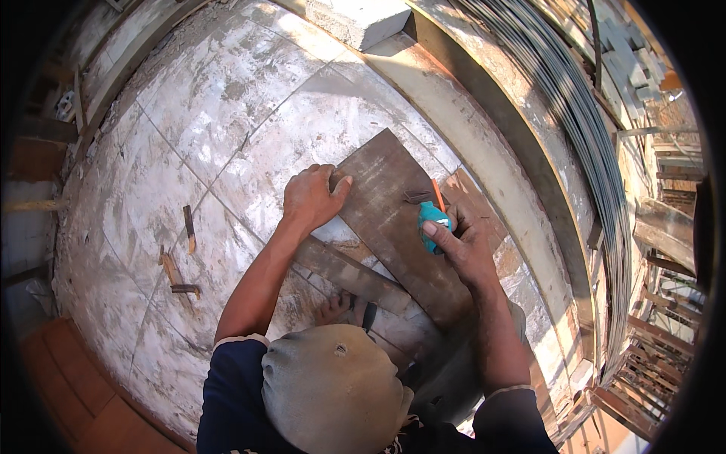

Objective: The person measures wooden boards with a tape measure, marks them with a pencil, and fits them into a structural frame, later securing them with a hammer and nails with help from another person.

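Observation:
A wide brown wooden board [393, 204] lies slantwise in front of me over a narrower plank [352, 274]. My left hand [311, 195] is closed at the board's far left edge, its thumb over the top face. In my right hand [470, 246] is a small teal case [434, 223], its kind unclear, held above the board's right side with the thumb on it. An orange stick [438, 194] shows beside the case, along with a dark flat piece [417, 196] I cannot make out. Part of a reddish-brown board [475, 203] shows past the wide one.
Broken wood scraps [180, 268] lie on the stained tiled floor [170, 181] at left. Long boards [499, 132] and a bundle of metal rods [578, 113] curve along the right. A pale block [363, 21] stands at the top. Bare toes [330, 309] show below the plank.

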Available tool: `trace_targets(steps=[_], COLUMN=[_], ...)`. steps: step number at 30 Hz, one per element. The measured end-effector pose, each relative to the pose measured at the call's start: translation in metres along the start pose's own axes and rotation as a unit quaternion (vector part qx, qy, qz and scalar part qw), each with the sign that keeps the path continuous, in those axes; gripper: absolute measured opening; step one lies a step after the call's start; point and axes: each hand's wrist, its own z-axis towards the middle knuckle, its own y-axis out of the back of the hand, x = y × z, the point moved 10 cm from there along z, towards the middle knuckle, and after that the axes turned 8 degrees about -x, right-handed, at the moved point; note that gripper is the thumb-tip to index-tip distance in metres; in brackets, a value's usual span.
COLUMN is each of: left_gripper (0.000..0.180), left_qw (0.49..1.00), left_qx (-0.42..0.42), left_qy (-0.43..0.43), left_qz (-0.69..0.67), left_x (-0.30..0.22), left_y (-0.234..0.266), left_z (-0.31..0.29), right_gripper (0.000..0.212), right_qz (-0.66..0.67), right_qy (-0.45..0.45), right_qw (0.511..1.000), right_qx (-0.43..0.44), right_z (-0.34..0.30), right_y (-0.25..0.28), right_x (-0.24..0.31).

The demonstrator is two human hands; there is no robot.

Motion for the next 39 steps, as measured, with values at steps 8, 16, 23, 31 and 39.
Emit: trace_targets(steps=[8,16,23,31,39], left_gripper=[0.075,0.061,0.045,0.05,0.042], left_qw=[0.923,0.904,0.86,0.704,0.74], left_qx=[-0.019,0.035,0.005,-0.054,-0.271], left_qy=[-0.254,-0.092,0.028,0.167,0.001], left_qz=[-0.288,-0.416,-0.51,-0.688,-0.616], left_x=[-0.108,-0.085,-0.033,0.04,0.04], left_y=[0.008,-0.042,-0.034,-0.015,0.155], left_z=[-0.06,-0.062,-0.049,-0.028,-0.023], right_gripper=[0.04,0.038,0.021,0.023,0.024], right_qz=[0.145,0.154,0.153,-0.328,-0.232], right_qy=[-0.052,-0.046,-0.075,0.186,0.165], right_qw=[0.988,0.983,0.977,0.916,0.942], right_qx=[-0.002,0.087,0.128,0.139,0.176], right_z=[0.027,0.024,0.032,0.01,0.025], right_y=[-0.043,-0.063,-0.085,-0.072,-0.058], right_x=[-0.051,-0.075,-0.084,-0.057,-0.063])
